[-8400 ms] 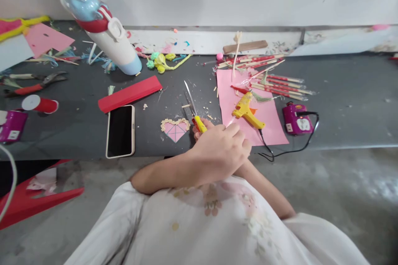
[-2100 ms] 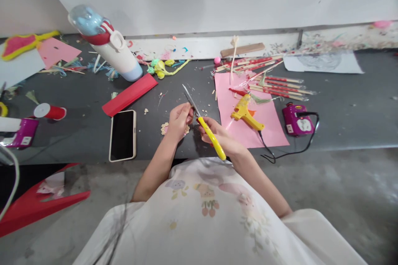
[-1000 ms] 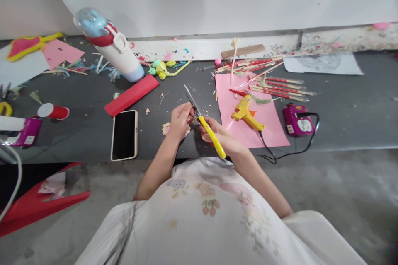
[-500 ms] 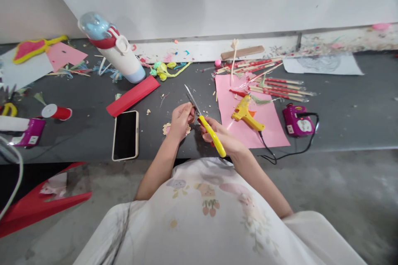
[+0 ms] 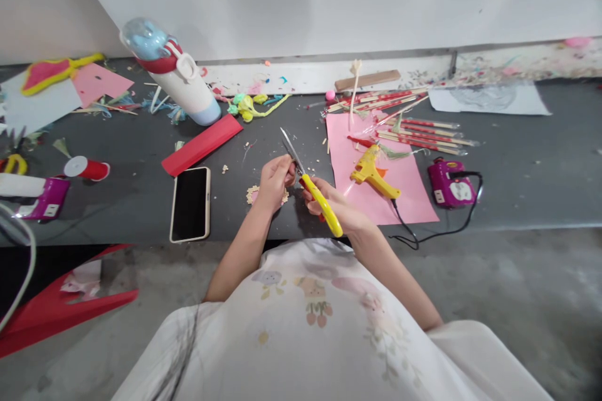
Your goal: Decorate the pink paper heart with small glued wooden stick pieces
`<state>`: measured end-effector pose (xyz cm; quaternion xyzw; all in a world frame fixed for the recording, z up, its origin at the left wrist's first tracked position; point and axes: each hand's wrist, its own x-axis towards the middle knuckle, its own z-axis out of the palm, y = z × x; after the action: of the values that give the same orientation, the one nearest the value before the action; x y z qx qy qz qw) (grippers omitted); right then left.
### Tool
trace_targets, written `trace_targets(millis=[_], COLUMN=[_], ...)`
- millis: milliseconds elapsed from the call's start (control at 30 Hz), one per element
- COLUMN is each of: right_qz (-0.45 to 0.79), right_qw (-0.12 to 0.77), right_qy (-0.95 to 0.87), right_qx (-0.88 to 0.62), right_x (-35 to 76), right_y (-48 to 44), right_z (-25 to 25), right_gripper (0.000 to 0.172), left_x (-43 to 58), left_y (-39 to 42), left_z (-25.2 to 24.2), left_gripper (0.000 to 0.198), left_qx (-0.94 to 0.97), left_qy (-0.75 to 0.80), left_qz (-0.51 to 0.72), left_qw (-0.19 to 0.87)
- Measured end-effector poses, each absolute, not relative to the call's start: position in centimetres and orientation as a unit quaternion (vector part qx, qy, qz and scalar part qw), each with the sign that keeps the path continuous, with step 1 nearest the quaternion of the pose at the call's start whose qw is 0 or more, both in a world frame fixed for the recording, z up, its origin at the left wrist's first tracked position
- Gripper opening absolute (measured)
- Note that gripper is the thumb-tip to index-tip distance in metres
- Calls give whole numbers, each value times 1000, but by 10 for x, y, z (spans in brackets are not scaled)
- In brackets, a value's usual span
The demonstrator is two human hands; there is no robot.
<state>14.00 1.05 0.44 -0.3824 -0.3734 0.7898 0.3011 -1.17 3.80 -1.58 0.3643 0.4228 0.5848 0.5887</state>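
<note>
The person's white patterned shirt fills the near foreground, with both forearms reaching over the near edge of the tabletop. The right hand has its grip wrapped round the yellow handles of the scissors, whose blades slant up and to the far left. The left hand sits just beside the blades with its grip curled narrow. What it pinches, if anything, cannot be told. Under it lies a small pink heart piece, partly hidden.

To the left, a phone lies near the edge, with a strip of dark surface between it and the left hand. To the right, a glue gun rests on a pink sheet, and its cord hangs over the edge. A purple box sits further right, with open dark surface beyond it. Farther back lie a red strip, a bottle and a bundle of sticks.
</note>
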Motion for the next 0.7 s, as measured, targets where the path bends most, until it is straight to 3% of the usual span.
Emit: trace_targets(millis=[467, 700], right_qz=[791, 815], right_qw=[298, 307], right_qy=[-376, -345], right_qx=[-380, -350], right_x=[140, 144], right_y=[9, 11], right_z=[9, -5], right_gripper=[60, 39], left_x=[-11, -7], left_y=[37, 34], left_z=[-16, -17], left_gripper=[50, 49], left_qx=[351, 348], left_qy=[427, 408], left_qz=[586, 576], left_qw=[592, 617])
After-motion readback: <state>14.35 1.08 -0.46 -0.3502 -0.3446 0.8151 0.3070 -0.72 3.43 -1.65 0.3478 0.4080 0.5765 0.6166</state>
